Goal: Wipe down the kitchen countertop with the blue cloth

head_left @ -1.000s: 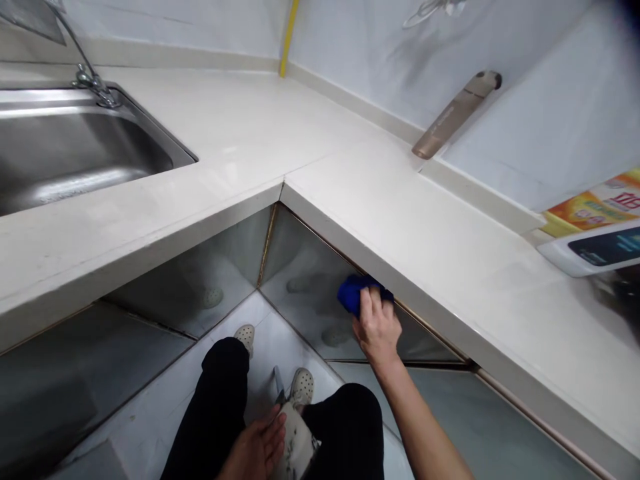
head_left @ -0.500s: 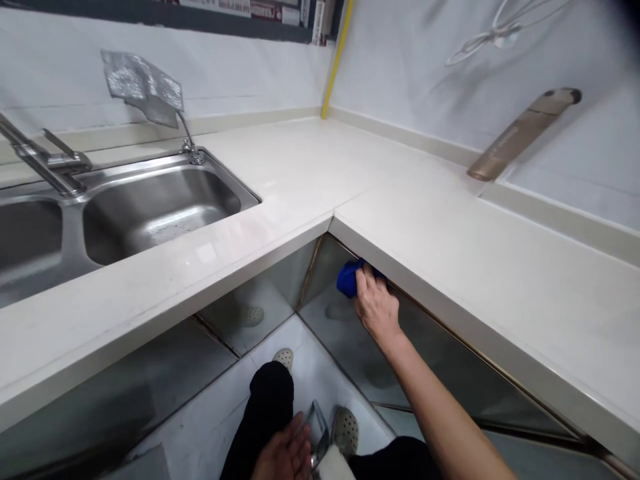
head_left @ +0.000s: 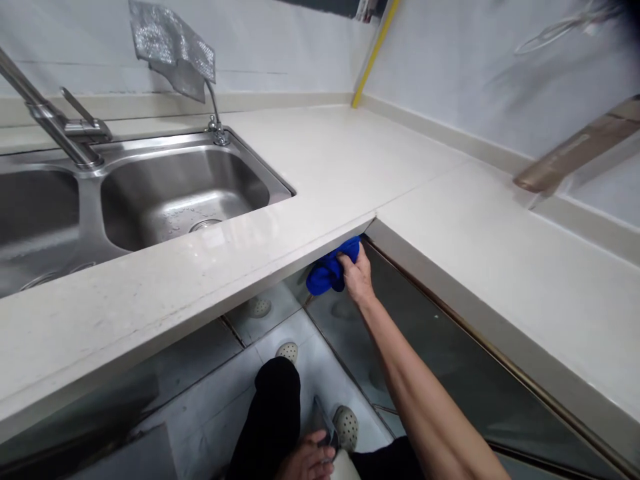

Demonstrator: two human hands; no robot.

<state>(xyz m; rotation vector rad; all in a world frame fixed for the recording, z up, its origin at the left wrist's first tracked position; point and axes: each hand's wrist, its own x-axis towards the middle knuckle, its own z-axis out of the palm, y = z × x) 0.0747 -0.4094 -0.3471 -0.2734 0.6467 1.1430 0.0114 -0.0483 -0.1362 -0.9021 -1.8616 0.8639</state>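
My right hand is closed on a blue cloth, just under the countertop's edge at the inside corner. The cloth hangs bunched from the fingers, by the tops of the glossy cabinet doors. At the bottom of the view, my left hand is low over the floor, its fingers stretched and slightly apart, with nothing seen in them. Near it is a dark, flat object beside a cream-coloured part; their kind I cannot tell.
An L-shaped cream countertop runs along both walls. A steel double sink with a faucet is at left; a small tap carries silvery wrap. A brown object leans at right. Clogs stand on the tiled floor.
My right hand has moved with the cloth along the door tops to the inside corner. The view has shifted left and downward. My left hand has moved slightly right and lower.
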